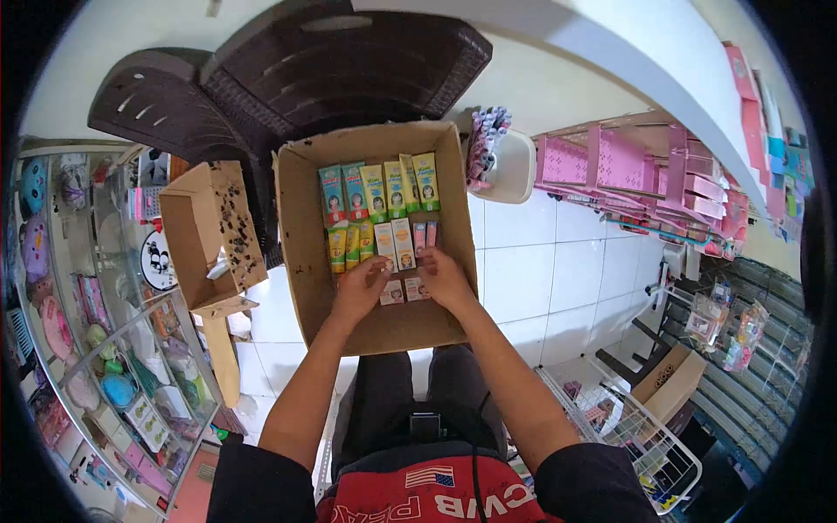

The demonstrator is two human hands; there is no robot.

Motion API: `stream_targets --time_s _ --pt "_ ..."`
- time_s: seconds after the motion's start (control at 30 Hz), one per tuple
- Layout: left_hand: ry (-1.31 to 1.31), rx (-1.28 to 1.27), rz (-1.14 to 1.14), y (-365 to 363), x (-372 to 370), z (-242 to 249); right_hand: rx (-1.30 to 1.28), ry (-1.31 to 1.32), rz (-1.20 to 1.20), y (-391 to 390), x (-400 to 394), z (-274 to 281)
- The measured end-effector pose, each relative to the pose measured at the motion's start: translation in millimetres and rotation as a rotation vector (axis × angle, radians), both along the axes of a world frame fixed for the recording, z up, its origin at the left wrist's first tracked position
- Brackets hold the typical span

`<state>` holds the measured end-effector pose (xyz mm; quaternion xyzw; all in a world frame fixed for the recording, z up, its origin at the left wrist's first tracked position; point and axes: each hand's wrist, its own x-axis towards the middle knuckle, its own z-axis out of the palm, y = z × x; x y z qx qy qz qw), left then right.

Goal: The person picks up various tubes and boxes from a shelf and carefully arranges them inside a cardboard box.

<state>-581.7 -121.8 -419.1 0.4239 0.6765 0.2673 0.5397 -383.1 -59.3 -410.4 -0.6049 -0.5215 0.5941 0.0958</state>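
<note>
An open cardboard box (pixel 295 288) stands in front of me with small packages laid in rows inside. My left hand (pixel 362 286) is in its lower middle, fingers curled at the lower end of a white-and-orange box (pixel 385 242); what they grip is hidden. Beside it, my right hand (pixel 445 279) has its fingers bent inward below two slim pink boxes (pixel 425 234), and its grip is also hidden. Small pale pink boxes (pixel 391 293) lie between my hands. Yellow tubes (pixel 352 244) fill the left of the middle row. Teal packs (pixel 332 193) and yellow-green packs (pixel 425 181) line the far side.
A smaller open carton (pixel 187 218) stands left, near a glass display case (pixel 113 349). Dark brown chairs (pixel 340 70) are behind the box. A white bin (pixel 514 166) and pink shelves (pixel 623 161) stand to the right. A white wire basket (pixel 671 462) is at lower right.
</note>
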Motion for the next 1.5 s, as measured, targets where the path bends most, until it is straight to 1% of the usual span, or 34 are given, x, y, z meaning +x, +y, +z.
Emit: stream_targets --time_s 0.07,0.17,0.23,0.33,0.4,0.43,0.47,0.5,0.53,0.57,0.6,0.67,0.8,0.87,0.93,1.0,1.07,1.2,1.27,1.3,1.37,1.47,1.5 --pt "-0.028 0.021 0.028 -1.1 -2.1 18.1 0.053 0.040 -0.009 4.2 1.6 32.3" --pt "-0.081 0.049 0.068 -0.6 -0.8 56.4 0.090 0.003 0.008 5.7 5.6 68.8" --pt "-0.096 0.076 0.080 -0.1 1.9 89.1 0.129 0.165 -0.044 1.9 9.4 92.2" --pt "-0.057 0.118 0.029 0.8 7.5 132.9 0.154 0.257 -0.079 -2.3 15.1 130.0" --pt "-0.114 0.210 0.058 -3.3 12.3 154.8 0.193 0.256 -0.088 -6.2 20.7 156.5" --pt "-0.133 0.200 0.087 -4.6 15.4 166.0 0.238 0.332 -0.094 -8.2 23.9 168.3" --pt "-0.132 0.243 0.073 -5.0 17.9 176.5 0.283 0.407 -0.097 -7.3 27.6 179.2" --pt "-0.170 0.242 0.099 -4.9 20.8 191.2 0.299 0.423 -0.121 -7.5 28.4 209.9" --pt "-0.211 0.238 0.123 -1.9 24.2 208.9 0.339 0.427 -0.124 -6.0 32.5 225.8" --pt "-0.271 0.293 0.128 0.3 28.0 226.7 0.386 0.399 -0.138 -5.6 37.6 239.1" --pt "-0.270 0.315 0.111 1.9 30.7 237.9 0.424 0.371 -0.158 -8.2 42.7 249.8" --pt "-0.183 0.373 0.070 10.9 36.0 257.0 0.481 0.361 -0.183 -6.2 56.2 261.9" --pt "-0.190 0.509 0.012 32.1 53.4 282.2 0.590 0.365 -0.261 -4.7 84.6 293.3" --pt "-0.240 0.531 -0.002 45.3 64.5 295.4 0.616 0.406 -0.286 -1.2 101.6 306.6" --pt "-0.254 0.590 -0.031 60.2 79.4 309.2 0.654 0.376 -0.297 4.5 118.3 328.1" --pt "-0.248 0.631 -0.057 76.8 96.4 319.7 0.693 0.345 -0.304 16.1 137.9 343.5" --pt "-0.244 0.672 -0.076 97.7 115.4 331.0 0.759 0.256 -0.264 31.0 158.2 353.0" --pt "-0.244 0.725 -0.111 141.6 152.1 351.9 0.865 0.239 -0.241 70.5 194.5 373.0" --pt "-0.001 0.913 -0.182 166.4 169.6 372.4 0.896 0.145 -0.213 88.1 209.5 393.5" --pt "0.003 0.924 -0.181 179.8 178.1 380.2 0.906 0.150 -0.211 97.7 217.0 402.2" --pt "0.133 1.054 -0.217 210.3 194.9 396.2 1.010 0.014 -0.119 120.9 231.0 417.9" --pt "0.218 1.121 -0.243 253.8 220.4 414.1 1.104 -0.022 -0.071 158.7 247.0 425.2" --pt "0.226 1.128 -0.243 269.8 227.8 415.2 1.202 -0.036 -0.032 173.8 252.3 422.5"
